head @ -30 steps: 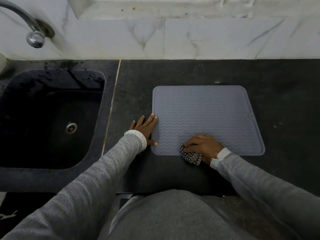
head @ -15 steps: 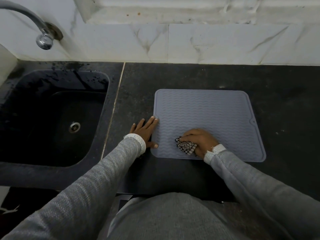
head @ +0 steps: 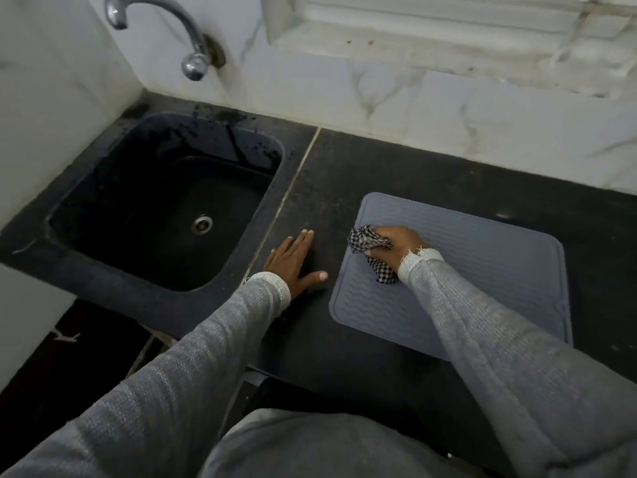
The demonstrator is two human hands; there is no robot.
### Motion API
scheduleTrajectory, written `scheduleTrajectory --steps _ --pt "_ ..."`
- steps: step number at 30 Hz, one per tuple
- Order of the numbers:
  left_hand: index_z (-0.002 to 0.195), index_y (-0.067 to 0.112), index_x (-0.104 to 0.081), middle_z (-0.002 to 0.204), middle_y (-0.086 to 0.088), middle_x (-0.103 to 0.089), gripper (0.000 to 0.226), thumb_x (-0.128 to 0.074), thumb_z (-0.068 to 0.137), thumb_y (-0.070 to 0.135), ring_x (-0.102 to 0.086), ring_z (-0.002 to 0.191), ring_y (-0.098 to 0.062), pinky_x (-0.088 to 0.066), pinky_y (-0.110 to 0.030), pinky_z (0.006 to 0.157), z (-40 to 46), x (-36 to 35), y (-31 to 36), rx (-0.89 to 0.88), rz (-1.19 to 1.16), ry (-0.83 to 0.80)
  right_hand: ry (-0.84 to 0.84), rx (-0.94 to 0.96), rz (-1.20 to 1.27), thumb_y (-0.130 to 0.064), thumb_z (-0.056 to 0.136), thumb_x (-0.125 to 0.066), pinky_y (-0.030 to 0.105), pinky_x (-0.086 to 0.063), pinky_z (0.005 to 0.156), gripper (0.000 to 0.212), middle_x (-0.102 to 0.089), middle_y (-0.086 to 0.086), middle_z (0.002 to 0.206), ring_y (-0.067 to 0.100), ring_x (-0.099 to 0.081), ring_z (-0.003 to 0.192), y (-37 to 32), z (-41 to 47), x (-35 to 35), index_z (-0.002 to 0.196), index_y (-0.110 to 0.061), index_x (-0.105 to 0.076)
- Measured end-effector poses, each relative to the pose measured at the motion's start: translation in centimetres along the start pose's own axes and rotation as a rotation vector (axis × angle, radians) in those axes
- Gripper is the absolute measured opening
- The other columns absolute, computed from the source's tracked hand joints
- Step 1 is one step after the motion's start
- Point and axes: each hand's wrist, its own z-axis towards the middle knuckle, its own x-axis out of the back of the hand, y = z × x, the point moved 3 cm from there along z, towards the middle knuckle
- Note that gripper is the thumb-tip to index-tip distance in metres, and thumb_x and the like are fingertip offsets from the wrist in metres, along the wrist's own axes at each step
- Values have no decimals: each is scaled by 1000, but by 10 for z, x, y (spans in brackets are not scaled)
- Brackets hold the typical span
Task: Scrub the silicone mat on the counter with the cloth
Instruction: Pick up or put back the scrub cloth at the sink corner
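A grey-blue rectangular silicone mat (head: 482,270) with rounded corners, a raised rim and wavy ridges lies flat on the dark stone counter (head: 431,174). A crumpled black-and-white checked cloth (head: 367,243) sits bunched on the mat's left part, one end reaching the mat's left edge, the other trailing toward the front.

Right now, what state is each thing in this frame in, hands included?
silicone mat: flat on the counter, cloth on its left edge.
cloth: bunched, partly overhanging the mat's left edge.
right hand: grips the cloth, fingers curled.
left hand: flat on the counter, fingers straight, beside the mat, apart from it.
tap: no water running.
sink: nothing visible inside, drain uncovered.
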Motion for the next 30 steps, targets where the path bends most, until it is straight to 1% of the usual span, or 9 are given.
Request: scheduleTrajectory --steps 2,4,10,12,15,19,22,26,30 --pt "152 26 2 160 7 1 90 -52 87 58 1 147 -23 -8 -49 118 -6 6 -11 31 -24 39 -42 13 10 -23 79 -71 33 -50 89 26 -71 6 102 21 -64 96 -13 14 -7 103 -14 -69" --pt "152 27 1 160 8 0 89 -51 87 59 0 147 -22 -8 -49 118 -12 12 -24 72 -27 74 -73 40 6 -30 79 -71 35 -52 87 28 -71 6 100 20 -65 93 -28 28 -17 101 -14 -69" --pt "152 27 0 160 8 -2 90 -50 85 62 -4 147 -23 -11 -51 117 -15 38 -83 148 -40 111 -136 69 -20 -44 81 -65 27 -51 81 33 -72 4 97 18 -66 88 -82 65 -55 98 -17 -68" --pt "152 27 0 160 8 -1 90 -50 86 61 -3 147 -23 -10 -51 116 -16 53 -106 173 -56 130 -139 81 -57 -46 82 -63 24 -48 77 32 -72 4 97 19 -66 88 -104 79 -69 97 -18 -68" --pt "152 27 0 160 9 -1 89 -50 86 61 -3 147 -20 -9 -51 116 -15 78 -145 194 -61 155 -151 115 -130 -48 82 -62 24 -47 77 34 -71 4 97 20 -66 88 -141 106 -90 98 -18 -68" --pt "152 25 -5 160 6 -6 87 -52 87 57 -7 147 -20 -12 -52 116 -11 114 -202 230 -71 187 -310 107 -242 -40 80 -68 23 -46 76 27 -68 -1 88 19 -66 88 -184 150 -120 93 -17 -68" --pt "152 24 -6 160 5 -7 87 -54 87 55 -10 147 -22 -12 -51 116 -8 143 -240 255 -75 219 -386 119 -294 -29 79 -72 22 -46 80 24 -70 1 97 20 -66 94 -214 185 -141 100 -16 -69" --pt "152 23 -5 160 4 -7 88 -53 86 57 -12 146 -23 -14 -52 116 -3 172 -283 286 -62 228 -358 159 -277 -17 81 -69 21 -44 82 28 -69 2 106 20 -64 100 -256 226 -163 109 -18 -67" --pt "152 25 -4 160 7 -6 88 -51 86 59 -11 146 -23 -14 -52 116 10 195 -317 317 -74 222 -251 191 -191 -13 84 -64 18 -42 74 26 -65 -3 92 17 -63 87 -292 257 -179 108 -21 -68"
